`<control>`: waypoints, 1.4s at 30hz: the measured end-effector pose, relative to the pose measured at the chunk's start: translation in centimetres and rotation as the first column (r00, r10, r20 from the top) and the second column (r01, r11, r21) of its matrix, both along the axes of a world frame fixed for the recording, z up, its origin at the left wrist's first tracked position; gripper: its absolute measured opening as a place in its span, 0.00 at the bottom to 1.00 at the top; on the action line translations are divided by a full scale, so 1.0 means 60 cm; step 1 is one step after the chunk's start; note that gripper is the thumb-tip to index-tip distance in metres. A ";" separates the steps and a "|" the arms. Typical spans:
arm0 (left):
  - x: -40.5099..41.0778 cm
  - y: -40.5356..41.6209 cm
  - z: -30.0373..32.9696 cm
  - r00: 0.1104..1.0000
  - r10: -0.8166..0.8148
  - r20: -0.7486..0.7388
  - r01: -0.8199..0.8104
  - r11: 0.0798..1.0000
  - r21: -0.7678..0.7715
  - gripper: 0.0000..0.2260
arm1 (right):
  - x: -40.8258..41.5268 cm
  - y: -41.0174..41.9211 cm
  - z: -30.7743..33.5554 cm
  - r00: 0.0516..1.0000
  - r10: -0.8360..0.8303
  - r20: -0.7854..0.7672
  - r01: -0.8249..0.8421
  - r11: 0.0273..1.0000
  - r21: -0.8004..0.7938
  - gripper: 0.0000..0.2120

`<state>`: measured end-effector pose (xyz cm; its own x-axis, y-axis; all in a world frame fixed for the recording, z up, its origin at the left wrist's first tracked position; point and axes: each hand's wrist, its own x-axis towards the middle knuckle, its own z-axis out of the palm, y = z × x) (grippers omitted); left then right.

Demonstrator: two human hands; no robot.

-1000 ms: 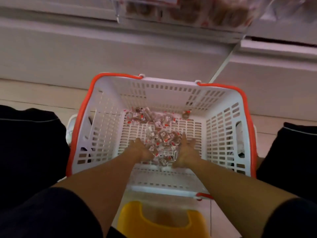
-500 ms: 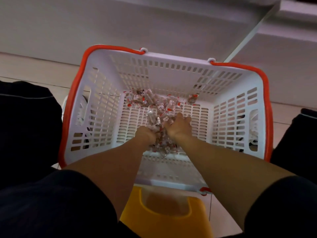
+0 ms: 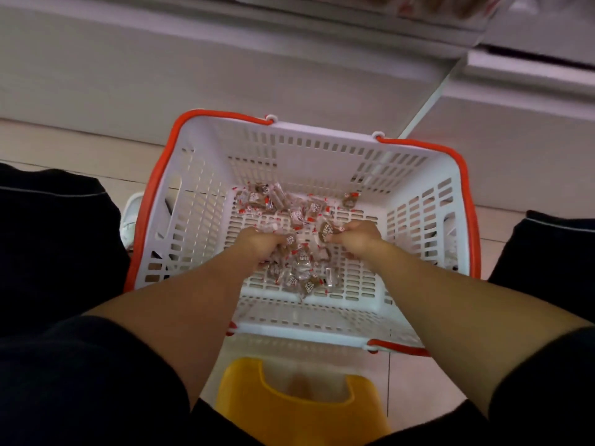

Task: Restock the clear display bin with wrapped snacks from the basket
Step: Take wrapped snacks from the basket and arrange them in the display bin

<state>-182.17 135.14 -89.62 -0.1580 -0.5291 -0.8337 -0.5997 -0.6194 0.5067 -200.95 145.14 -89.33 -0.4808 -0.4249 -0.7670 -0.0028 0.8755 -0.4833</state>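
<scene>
Gripping wrapped snacks (image 3: 297,252) in basket (image 3: 206,201), both hands' fingers mostly hidden

The display bin (image 3: 444,4) is cut off by the top edge, its contents a blur. Print on the snacks (image 3: 299,217) is too small to read. The fingers of both hands (image 3: 264,246) curl under, hidden among wrappers. The yellow stool (image 3: 244,394) runs off the bottom edge.

The basket (image 3: 199,201) was white with slotted walls and orange-red rim handles. The wrapped snacks (image 3: 302,262) were clear with brown and red-and-white print. A stool (image 3: 289,410) below was yellow.
</scene>
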 end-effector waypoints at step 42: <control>-0.115 -0.132 0.631 0.363 -0.565 -0.741 0.759 0.640 -0.116 0.20 | -0.083 -0.061 0.674 0.746 0.493 -0.448 -0.666 0.556 -0.497 0.25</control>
